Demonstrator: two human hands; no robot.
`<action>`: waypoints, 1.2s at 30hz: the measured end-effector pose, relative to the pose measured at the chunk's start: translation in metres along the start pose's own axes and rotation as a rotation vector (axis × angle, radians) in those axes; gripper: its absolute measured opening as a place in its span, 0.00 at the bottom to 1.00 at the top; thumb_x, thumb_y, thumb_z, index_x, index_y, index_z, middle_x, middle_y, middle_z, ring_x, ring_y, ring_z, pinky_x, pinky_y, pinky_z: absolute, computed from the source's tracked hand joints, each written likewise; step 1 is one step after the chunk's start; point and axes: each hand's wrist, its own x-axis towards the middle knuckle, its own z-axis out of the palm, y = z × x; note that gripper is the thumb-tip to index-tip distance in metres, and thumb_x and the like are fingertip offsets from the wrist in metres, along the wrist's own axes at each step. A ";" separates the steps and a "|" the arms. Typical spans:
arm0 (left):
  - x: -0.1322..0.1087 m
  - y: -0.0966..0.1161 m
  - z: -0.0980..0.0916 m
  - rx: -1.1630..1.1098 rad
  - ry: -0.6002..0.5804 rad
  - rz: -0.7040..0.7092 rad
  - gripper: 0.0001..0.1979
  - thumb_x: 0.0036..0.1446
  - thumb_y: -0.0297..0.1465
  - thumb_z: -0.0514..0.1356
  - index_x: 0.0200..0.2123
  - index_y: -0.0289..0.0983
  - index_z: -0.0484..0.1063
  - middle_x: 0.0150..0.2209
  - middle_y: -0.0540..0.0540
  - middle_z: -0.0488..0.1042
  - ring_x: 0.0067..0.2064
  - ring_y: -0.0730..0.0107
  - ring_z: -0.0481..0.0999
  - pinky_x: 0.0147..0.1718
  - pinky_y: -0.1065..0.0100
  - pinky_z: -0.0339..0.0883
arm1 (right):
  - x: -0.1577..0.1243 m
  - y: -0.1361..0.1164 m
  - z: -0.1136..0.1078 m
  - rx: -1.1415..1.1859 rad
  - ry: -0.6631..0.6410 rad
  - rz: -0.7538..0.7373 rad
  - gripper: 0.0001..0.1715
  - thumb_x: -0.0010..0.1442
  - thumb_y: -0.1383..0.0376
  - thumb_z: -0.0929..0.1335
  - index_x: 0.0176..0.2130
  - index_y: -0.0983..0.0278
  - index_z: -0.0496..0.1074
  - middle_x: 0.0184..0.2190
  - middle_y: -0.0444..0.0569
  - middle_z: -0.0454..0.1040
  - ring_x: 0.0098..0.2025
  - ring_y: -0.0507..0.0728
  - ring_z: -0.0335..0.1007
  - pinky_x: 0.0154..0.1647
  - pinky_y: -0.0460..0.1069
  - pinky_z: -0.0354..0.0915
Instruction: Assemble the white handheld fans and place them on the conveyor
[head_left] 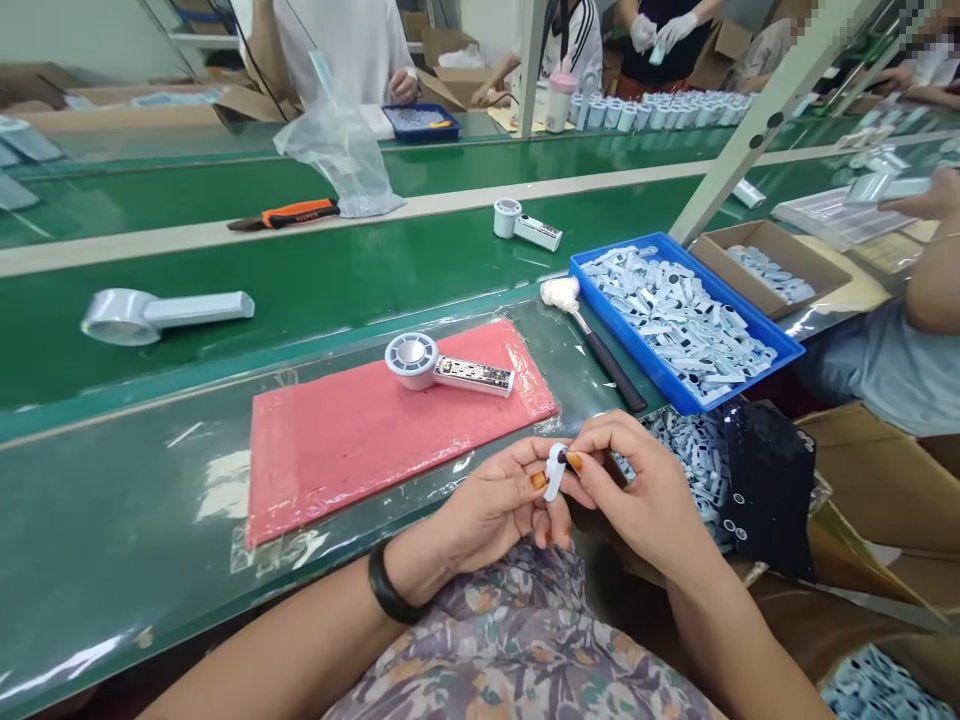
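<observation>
Left hand and right hand both pinching a small white plastic ring, held up beside the pink foam mat (easier turned that way).

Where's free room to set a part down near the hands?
Free: the left part of the pink mat, left of the white fan, and the green belt between the silver fan and that mat. Crowded: past the right hand, around the blue tray of parts, the mallet and the black bag.
</observation>
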 end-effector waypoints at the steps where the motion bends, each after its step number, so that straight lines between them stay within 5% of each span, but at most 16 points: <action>1: -0.002 0.000 0.000 0.006 0.003 -0.001 0.20 0.62 0.34 0.68 0.54 0.34 0.72 0.30 0.44 0.79 0.28 0.69 0.82 0.24 0.80 0.73 | 0.000 -0.002 0.001 -0.010 -0.002 -0.008 0.07 0.65 0.70 0.68 0.35 0.59 0.73 0.36 0.42 0.72 0.39 0.53 0.72 0.42 0.49 0.65; 13: -0.012 -0.002 -0.004 0.111 0.080 0.045 0.22 0.61 0.36 0.69 0.55 0.35 0.71 0.33 0.45 0.78 0.29 0.69 0.81 0.24 0.79 0.71 | -0.009 -0.015 0.013 -0.327 0.047 -0.108 0.06 0.68 0.69 0.67 0.37 0.60 0.73 0.35 0.45 0.74 0.39 0.57 0.71 0.41 0.52 0.61; 19: -0.021 0.005 0.004 0.057 0.095 0.082 0.21 0.64 0.34 0.66 0.57 0.35 0.69 0.33 0.44 0.78 0.31 0.68 0.82 0.27 0.77 0.73 | -0.011 -0.017 0.022 -0.191 0.185 -0.011 0.02 0.67 0.64 0.69 0.40 0.59 0.70 0.35 0.43 0.72 0.33 0.55 0.69 0.38 0.51 0.64; 25: -0.027 0.022 0.022 0.084 0.265 0.278 0.15 0.62 0.29 0.67 0.49 0.41 0.68 0.50 0.43 0.78 0.48 0.64 0.81 0.48 0.66 0.73 | -0.005 -0.020 0.038 -0.166 0.156 -0.143 0.13 0.67 0.62 0.69 0.51 0.56 0.71 0.50 0.51 0.71 0.51 0.62 0.70 0.50 0.57 0.67; 29: -0.032 0.031 0.022 0.141 0.309 0.276 0.12 0.62 0.31 0.68 0.46 0.44 0.69 0.48 0.49 0.76 0.49 0.68 0.79 0.51 0.67 0.71 | 0.005 -0.018 0.057 -0.152 0.087 -0.176 0.12 0.68 0.67 0.66 0.49 0.54 0.73 0.56 0.52 0.68 0.59 0.64 0.66 0.56 0.59 0.66; 32: -0.040 0.055 0.013 0.435 0.336 0.302 0.10 0.66 0.33 0.63 0.50 0.45 0.70 0.49 0.47 0.76 0.49 0.67 0.77 0.50 0.63 0.71 | 0.018 -0.012 0.061 -0.087 0.060 -0.169 0.10 0.69 0.67 0.64 0.48 0.56 0.73 0.53 0.51 0.71 0.56 0.62 0.69 0.53 0.57 0.68; 36: -0.048 0.113 -0.008 1.420 0.432 0.560 0.14 0.67 0.28 0.59 0.55 0.43 0.72 0.53 0.41 0.75 0.54 0.58 0.73 0.57 0.51 0.67 | 0.048 -0.007 0.056 -0.203 0.040 -0.121 0.08 0.70 0.64 0.64 0.47 0.57 0.72 0.40 0.48 0.75 0.38 0.59 0.72 0.39 0.53 0.66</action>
